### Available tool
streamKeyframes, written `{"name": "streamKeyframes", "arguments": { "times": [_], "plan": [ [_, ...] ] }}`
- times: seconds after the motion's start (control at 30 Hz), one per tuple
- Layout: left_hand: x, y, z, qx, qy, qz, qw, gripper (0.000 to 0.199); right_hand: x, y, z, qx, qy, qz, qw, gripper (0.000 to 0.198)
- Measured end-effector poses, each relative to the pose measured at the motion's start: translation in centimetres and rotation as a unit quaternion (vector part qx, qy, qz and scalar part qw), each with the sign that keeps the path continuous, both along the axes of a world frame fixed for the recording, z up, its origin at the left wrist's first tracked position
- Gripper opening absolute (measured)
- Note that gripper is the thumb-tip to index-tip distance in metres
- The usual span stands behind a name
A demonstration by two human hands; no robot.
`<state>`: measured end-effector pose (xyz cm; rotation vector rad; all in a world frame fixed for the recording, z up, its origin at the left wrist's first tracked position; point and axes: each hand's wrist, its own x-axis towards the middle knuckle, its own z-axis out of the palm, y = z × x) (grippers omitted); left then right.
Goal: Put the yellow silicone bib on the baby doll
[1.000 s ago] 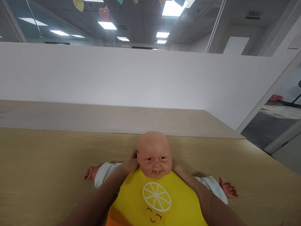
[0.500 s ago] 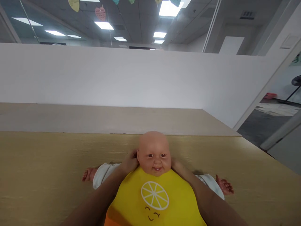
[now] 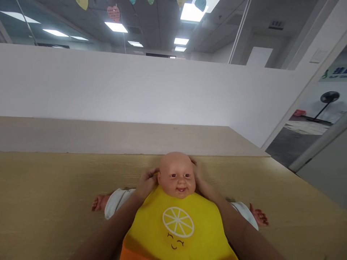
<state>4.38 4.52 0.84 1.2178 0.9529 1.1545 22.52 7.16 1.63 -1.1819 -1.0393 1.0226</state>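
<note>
A baby doll (image 3: 177, 171) with a bare head and white sleeves lies face up on the table, its arms spread to both sides. Over its chest is a yellow bib (image 3: 154, 220) with a white lemon slice and a small smiling face, orange at the lower left. My left hand (image 3: 146, 183) is beside the doll's head, fingers closed on a yellow edge of the bib's neck band. On the other side, my right hand (image 3: 199, 176) reaches around the head near the bib's neck; its fingertips are mostly hidden behind the head.
The wooden table (image 3: 48, 191) meets a paler raised board (image 3: 121, 137) along its back, below a white partition (image 3: 135, 90) with glass above. To the right, a doorway shows a black standing fan (image 3: 329, 96) and a pink object on the floor.
Both hands have moved slightly up along the doll's head. My right fingers now show higher beside it, and a yellow edge shows at my left fingers. The view has turned slightly right.
</note>
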Motion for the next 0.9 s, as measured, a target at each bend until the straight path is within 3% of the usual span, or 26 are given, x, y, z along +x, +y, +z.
{"name": "streamKeyframes", "arguments": {
  "times": [0.17,0.4,0.9],
  "plan": [
    [-0.1,-0.1,-0.1,0.061,0.078,0.010,0.995,0.026,0.4,0.4,-0.1,0.004,-0.004,0.001,1.000,0.024],
    [-0.3,-0.5,-0.3,0.098,0.268,0.046,0.957,0.031,0.9,1.4,-1.7,0.046,-0.065,-0.027,0.996,0.022],
    [-0.3,-0.6,0.2,0.078,0.320,0.052,0.943,0.027,1.4,2.1,-2.7,0.046,-0.130,-0.036,0.990,0.027]
  ]
}}
